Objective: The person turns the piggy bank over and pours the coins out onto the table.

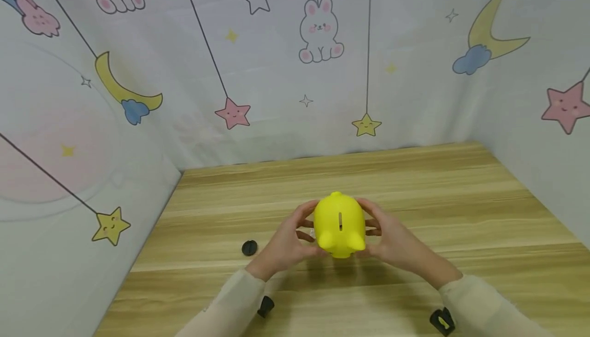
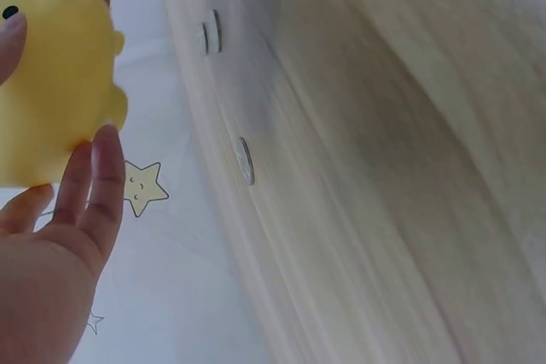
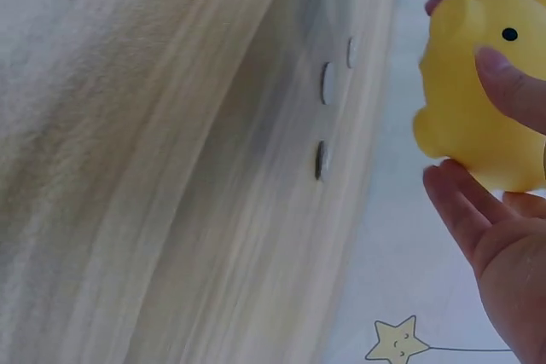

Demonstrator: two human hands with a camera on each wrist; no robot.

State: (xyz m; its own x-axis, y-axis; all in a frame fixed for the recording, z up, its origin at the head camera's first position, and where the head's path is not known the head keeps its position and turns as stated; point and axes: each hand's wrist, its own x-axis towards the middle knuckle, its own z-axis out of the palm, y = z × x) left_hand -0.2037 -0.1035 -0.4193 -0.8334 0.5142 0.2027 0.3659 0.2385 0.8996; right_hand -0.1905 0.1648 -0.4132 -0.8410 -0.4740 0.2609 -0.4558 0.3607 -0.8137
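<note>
A yellow piggy bank (image 1: 339, 224) with a coin slot in its top is held between both hands, lifted off the table. My left hand (image 1: 295, 237) grips its left side, thumb near the front and fingers spread round it. On the opposite side my right hand (image 1: 392, 234) grips it the same way. In the right wrist view the right thumb lies on the yellow body (image 3: 461, 83) beside a black eye. Under the bank, silver coins (image 2: 245, 160) lie on the table; the right wrist view shows coins (image 3: 328, 83) there too. The bank's underside is hidden in the head view.
A round black plug (image 1: 249, 247) lies on the wood-grain table (image 1: 258, 188), left of the left hand. Small black pieces (image 1: 266, 306) show beside both sleeves. Behind and at the sides hangs a white curtain (image 1: 276, 70) printed with stars, moons and rabbits.
</note>
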